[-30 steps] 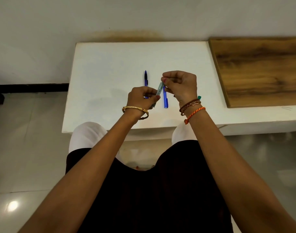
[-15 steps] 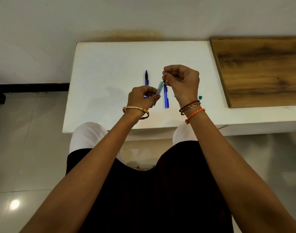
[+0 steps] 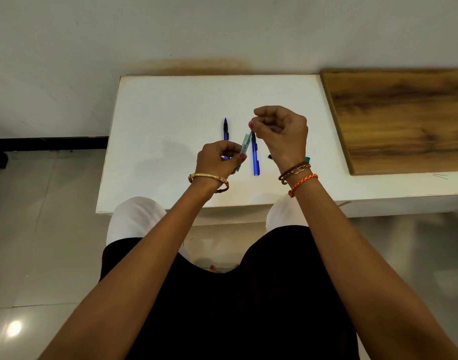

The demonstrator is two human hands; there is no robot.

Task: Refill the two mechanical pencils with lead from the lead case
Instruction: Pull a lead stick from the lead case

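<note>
Two blue mechanical pencils lie on the white table (image 3: 170, 105), tips pointing away. One pencil (image 3: 225, 129) is partly hidden behind my left hand; the other pencil (image 3: 255, 157) lies between my hands. My left hand (image 3: 217, 159) holds the slim green-and-white lead case (image 3: 244, 146) tilted, its open end up to the right. My right hand (image 3: 280, 133) hovers just above that end, thumb and forefinger pinched on something thin and dark, probably a lead (image 3: 252, 131).
A small teal piece (image 3: 307, 159) and a small black piece (image 3: 269, 156) lie on the table beside my right wrist. A wooden board (image 3: 404, 118) covers the table's right part. A wall stands behind; my knees are under the front edge.
My right hand has lifted up and away from the lead case's open end, its fingers still pinched. My left hand has kept the case in place.
</note>
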